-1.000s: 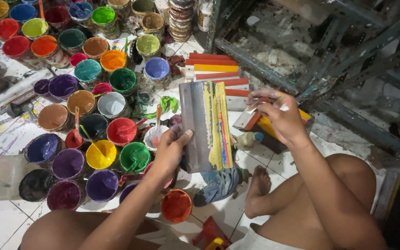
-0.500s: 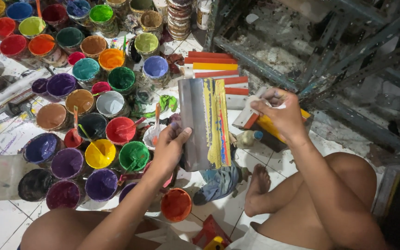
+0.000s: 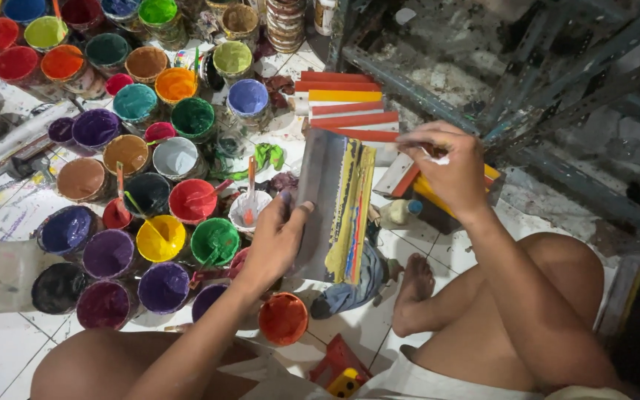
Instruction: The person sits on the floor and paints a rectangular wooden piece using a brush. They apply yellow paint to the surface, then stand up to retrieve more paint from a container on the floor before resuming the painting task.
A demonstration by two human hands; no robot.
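Observation:
My left hand grips a flat grey board by its left edge and holds it upright over the floor. The board's right side is streaked with yellow, red and blue paint. My right hand hovers just right of the board's top, pinching a thin white stick-like tool whose tip points left toward the board's upper edge. Beneath the right hand lie a red and a yellow flat tool.
Many open paint tubs in several colours crowd the tiled floor at left. An orange tub sits near my knee. Painted red and yellow strips lie behind the board. A grey metal rack stands at right. My bare legs are folded below.
My right hand has shifted slightly left toward the board's top edge. The left hand keeps holding the board in about the same place.

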